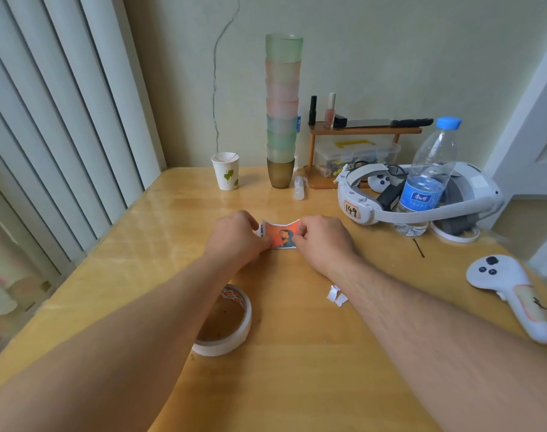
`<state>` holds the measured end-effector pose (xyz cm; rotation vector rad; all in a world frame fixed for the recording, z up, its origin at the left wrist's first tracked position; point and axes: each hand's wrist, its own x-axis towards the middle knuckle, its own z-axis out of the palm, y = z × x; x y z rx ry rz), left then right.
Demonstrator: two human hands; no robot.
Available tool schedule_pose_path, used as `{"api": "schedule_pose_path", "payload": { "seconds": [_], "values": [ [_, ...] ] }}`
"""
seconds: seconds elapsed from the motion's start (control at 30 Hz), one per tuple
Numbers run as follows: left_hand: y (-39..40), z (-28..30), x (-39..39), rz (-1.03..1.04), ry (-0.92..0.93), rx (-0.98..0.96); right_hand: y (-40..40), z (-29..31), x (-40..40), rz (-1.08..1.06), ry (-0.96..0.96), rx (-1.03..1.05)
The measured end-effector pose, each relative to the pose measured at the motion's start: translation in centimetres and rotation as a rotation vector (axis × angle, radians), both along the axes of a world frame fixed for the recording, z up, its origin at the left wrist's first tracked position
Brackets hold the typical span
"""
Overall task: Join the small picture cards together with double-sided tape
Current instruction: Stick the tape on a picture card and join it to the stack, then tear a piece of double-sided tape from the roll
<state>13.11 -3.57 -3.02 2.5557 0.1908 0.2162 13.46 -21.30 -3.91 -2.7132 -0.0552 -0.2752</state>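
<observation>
Here, picture card [281,234] pinched between both hands' grip.

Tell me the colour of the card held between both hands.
Orange, with a dark teal portrait figure on the picture card; head view shows it.

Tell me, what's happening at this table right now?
A person is holding a small orange picture card between both hands, the left hand pinching its left edge and the right hand its right edge, just above the wooden table. Another card seems to sit behind it. A roll of double-sided tape lies nearer the person, with torn white backing scraps beside the right forearm.
</observation>
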Motion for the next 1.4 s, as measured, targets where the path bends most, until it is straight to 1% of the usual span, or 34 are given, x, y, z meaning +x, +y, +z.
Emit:
{"api": "schedule_pose_path", "payload": {
  "seconds": [0.27, 0.5, 0.57, 0.63, 0.67, 0.73, 0.8, 0.83, 0.9, 0.97, 1.0, 1.07, 1.1, 1.13, 1.17, 1.23, 1.27, 1.3, 1.37, 1.4],
  "values": [
    [0.2, 0.4, 0.7, -0.023, 0.067, 0.012, 0.2, 0.3, 0.4, -0.007, 0.030, -0.081],
    [-0.4, 0.5, 0.2, -0.036, 0.085, 0.031, 0.1, 0.6, -0.6, -0.025, 0.046, -0.220],
    [-0.1, 1.3, -0.6, -0.052, 0.102, -0.034, 0.3, 0.9, -1.3, -0.003, 0.089, -0.259],
    [0.7, 2.7, -2.0, -0.128, 0.137, -0.158, 0.3, 1.7, -2.9, 0.033, 0.134, -0.258],
    [1.2, 3.4, -3.2, -0.189, 0.133, -0.202, 0.2, 2.1, -3.9, 0.059, 0.118, -0.235],
    [2.6, 4.6, -6.2, -0.302, 0.090, -0.209, 0.2, 2.6, -6.5, 0.111, 0.021, -0.142],
    [4.1, 5.5, -9.4, -0.381, 0.078, -0.158, 0.4, 2.8, -9.4, 0.154, -0.062, -0.022],
    [4.8, 5.7, -11.0, -0.424, 0.117, -0.140, 0.5, 2.7, -10.8, 0.177, -0.074, 0.033],
    [6.0, 5.9, -13.6, -0.534, 0.262, -0.090, 0.7, 1.9, -13.5, 0.216, -0.060, 0.116],
    [6.5, 5.5, -15.3, -0.630, 0.354, 0.027, 0.7, 0.8, -15.3, 0.252, -0.049, 0.168],
    [6.4, 5.1, -15.8, -0.656, 0.348, 0.111, 0.7, 0.4, -15.7, 0.266, -0.053, 0.189],
    [6.1, 4.2, -16.3, -0.666, 0.260, 0.297, 0.6, 0.0, -15.8, 0.281, -0.082, 0.242],
    [5.8, 4.0, -16.4, -0.648, 0.207, 0.346, 0.5, -0.1, -15.7, 0.287, -0.101, 0.270],
    [5.6, 3.8, -16.5, -0.621, 0.156, 0.349, 0.4, 0.0, -15.7, 0.292, -0.121, 0.293],
    [5.4, 3.6, -16.5, -0.597, 0.104, 0.321, 0.4, 0.0, -15.7, 0.298, -0.135, 0.314],
    [5.0, 3.2, -16.2, -0.589, -0.026, 0.193, 0.3, 0.2, -15.7, 0.309, -0.151, 0.349],
    [4.7, 3.1, -16.1, -0.602, -0.072, 0.085, 0.1, 0.3, -15.7, 0.317, -0.162, 0.368],
    [4.4, 3.0, -16.0, -0.618, -0.099, -0.061, -0.1, 0.3, -15.7, 0.331, -0.178, 0.387],
    [3.7, 2.8, -16.1, -0.630, -0.095, -0.357, -0.4, 0.4, -15.8, 0.378, -0.221, 0.409],
    [3.4, 2.7, -16.3, -0.626, -0.097, -0.454, -0.6, 0.4, -15.9, 0.403, -0.246, 0.415]
  ]
}}
